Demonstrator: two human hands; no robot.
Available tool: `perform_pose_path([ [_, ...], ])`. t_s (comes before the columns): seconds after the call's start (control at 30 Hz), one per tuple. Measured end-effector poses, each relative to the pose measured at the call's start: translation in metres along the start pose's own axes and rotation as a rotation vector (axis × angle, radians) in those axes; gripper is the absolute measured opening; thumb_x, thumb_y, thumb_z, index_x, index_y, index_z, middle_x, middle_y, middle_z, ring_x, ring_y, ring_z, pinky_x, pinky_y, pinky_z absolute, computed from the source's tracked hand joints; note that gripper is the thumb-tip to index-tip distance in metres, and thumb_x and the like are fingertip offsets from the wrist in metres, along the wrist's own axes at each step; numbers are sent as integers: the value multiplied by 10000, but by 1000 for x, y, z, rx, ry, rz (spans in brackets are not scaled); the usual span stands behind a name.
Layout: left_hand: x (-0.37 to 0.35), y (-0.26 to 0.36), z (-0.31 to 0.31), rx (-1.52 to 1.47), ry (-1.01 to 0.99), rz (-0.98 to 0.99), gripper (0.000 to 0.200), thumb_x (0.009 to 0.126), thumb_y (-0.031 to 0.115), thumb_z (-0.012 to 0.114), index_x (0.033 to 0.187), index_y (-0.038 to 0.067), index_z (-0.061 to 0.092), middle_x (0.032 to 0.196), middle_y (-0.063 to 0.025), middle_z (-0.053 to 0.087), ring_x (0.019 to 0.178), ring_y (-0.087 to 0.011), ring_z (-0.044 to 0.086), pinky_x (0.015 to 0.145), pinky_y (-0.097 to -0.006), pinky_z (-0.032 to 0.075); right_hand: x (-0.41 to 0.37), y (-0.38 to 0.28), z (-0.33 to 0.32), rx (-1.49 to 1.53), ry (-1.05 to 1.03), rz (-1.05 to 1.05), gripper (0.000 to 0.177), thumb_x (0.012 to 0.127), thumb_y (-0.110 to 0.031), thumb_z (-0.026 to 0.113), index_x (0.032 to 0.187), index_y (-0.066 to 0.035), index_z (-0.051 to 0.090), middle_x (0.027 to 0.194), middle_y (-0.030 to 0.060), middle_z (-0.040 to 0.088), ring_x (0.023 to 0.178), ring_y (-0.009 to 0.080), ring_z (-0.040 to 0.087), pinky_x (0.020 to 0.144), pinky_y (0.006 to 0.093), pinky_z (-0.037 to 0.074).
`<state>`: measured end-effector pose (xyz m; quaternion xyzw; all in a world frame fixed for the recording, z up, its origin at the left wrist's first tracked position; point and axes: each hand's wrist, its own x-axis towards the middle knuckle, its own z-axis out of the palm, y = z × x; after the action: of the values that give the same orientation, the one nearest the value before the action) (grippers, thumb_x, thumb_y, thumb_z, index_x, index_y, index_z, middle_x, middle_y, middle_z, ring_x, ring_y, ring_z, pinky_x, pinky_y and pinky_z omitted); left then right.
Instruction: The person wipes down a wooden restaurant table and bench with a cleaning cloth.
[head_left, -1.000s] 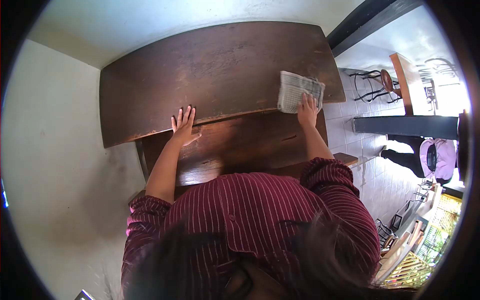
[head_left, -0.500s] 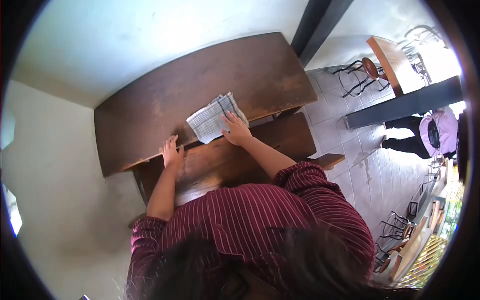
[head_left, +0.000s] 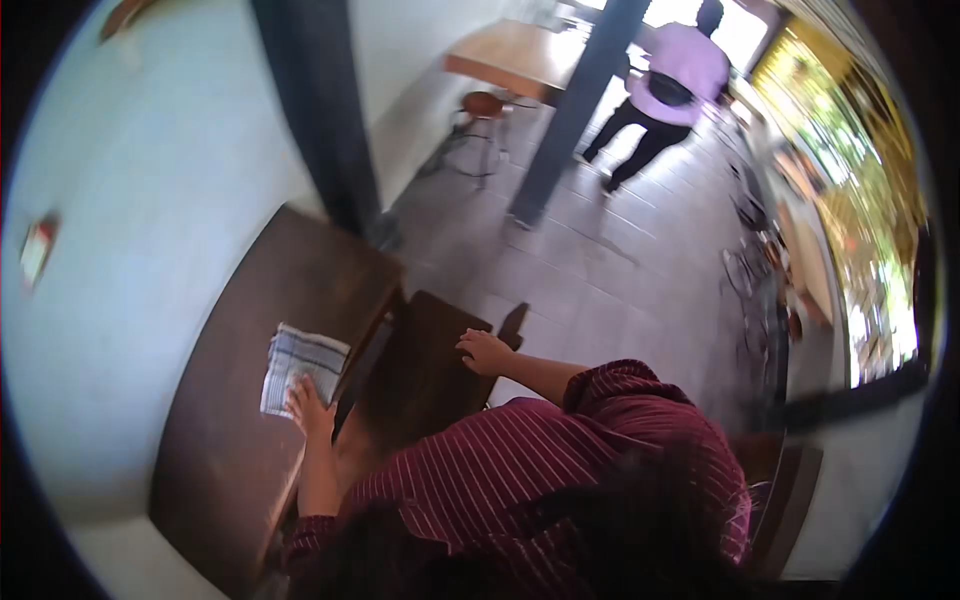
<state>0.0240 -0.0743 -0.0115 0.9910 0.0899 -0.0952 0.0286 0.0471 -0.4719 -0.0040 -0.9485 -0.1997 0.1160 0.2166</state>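
A folded checkered cloth (head_left: 301, 365) lies on the dark wooden table (head_left: 230, 470), close to its right edge. The fingers of my left hand (head_left: 310, 405) are spread over the lower edge of the cloth, touching it without a grip. Over the far end of the brown bench (head_left: 425, 365) is my right hand (head_left: 487, 352), palm down with its fingers apart and nothing in it.
Dark posts (head_left: 580, 110) rise from the tiled floor (head_left: 620, 300). Beyond them are a lighter table (head_left: 515, 55) and a round stool (head_left: 483, 104). A person in a pink top (head_left: 685, 70) is farther off. A wall (head_left: 150, 250) borders the table's left side.
The view has swung to the right. My right hand has left the cloth and moved over the bench's far end. My left hand has come from the table edge onto the cloth.
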Motion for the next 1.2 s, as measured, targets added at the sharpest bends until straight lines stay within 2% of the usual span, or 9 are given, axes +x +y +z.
perform_pose_path([
  [0.17, -12, 27, -42, 127, -154, 96, 798, 803, 488, 541, 1410, 128, 168, 1470, -92, 143, 1324, -340, 186, 1060, -486, 198, -62, 9, -9, 74, 144, 80, 310, 738, -185, 567, 1017, -52, 592, 1094, 143, 544, 1069, 310, 486, 928, 398, 395],
  [0.3, 35, 3, 22, 72, 256, 393, 689, 789, 372, 575, 1363, 90, 320, 1446, -115, 218, 1270, -364, 277, 1031, -505, 222, -70, 14, -24, 169, 193, 95, 259, 744, -160, 550, 968, -37, 592, 1031, 138, 547, 1045, 297, 497, 901, 401, 406],
  [0.4, 10, 62, -33, -108, -12, 85, 552, 796, 234, 568, 1299, 59, 424, 1387, -160, 325, 1234, -373, 325, 1024, -493, 221, -84, 9, -32, 180, 234, 90, 248, 746, -152, 549, 958, -30, 588, 1028, 134, 548, 1041, 298, 499, 903, 404, 404],
  [0.53, 73, 96, 50, -675, -7, 429, 413, 807, 95, 512, 1213, 15, 495, 1187, -204, 508, 1092, -358, 477, 948, -413, 339, -78, -9, -46, 229, 194, 69, 303, 752, -161, 551, 1030, -40, 560, 1113, 150, 517, 1087, 313, 473, 923, 411, 390],
  [0.63, 35, 154, 16, -794, 140, 711, 330, 817, 83, 493, 1131, -7, 538, 1020, -214, 601, 954, -349, 577, 825, -378, 440, -79, -29, -48, 208, 301, 7, 454, 735, -203, 590, 1154, -62, 488, 1213, 164, 460, 1149, 322, 433, 974, 430, 336],
  [0.7, -6, 203, -41, -851, -129, 745, 279, 811, 108, 509, 1062, 2, 566, 956, -212, 612, 893, -346, 599, 760, -383, 460, -77, -45, -50, 26, 510, -39, 622, 695, -280, 636, 1246, -88, 419, 1271, 165, 419, 1174, 315, 422, 1026, 435, 265],
  [0.83, -38, 243, -74, -855, -323, 800, 225, 810, 128, 518, 993, 20, 593, 903, -200, 615, 841, -352, 604, 708, -376, 466, -80, -65, -60, 3, 476, -10, 695, 671, -284, 655, 1276, -89, 372, 1247, 143, 443, 1188, 307, 405, 1027, 465, 227],
  [1.0, -25, 229, -71, -709, -246, 1018, 214, 775, 149, 566, 954, 41, 613, 893, -169, 617, 842, -348, 596, 713, -376, 468, -65, -49, -62, 249, 126, 168, 383, 692, -223, 595, 1048, -88, 551, 959, 124, 594, 974, 310, 546, 854, 430, 419],
  [1.2, -4, 184, -98, -622, -125, 942, 211, 756, 85, 559, 955, 86, 630, 914, -133, 624, 868, -325, 601, 734, -372, 466, -41, -14, -59, 164, 15, 101, 207, 721, -187, 537, 882, -91, 625, 911, 121, 609, 912, 315, 569, 767, 424, 452],
])
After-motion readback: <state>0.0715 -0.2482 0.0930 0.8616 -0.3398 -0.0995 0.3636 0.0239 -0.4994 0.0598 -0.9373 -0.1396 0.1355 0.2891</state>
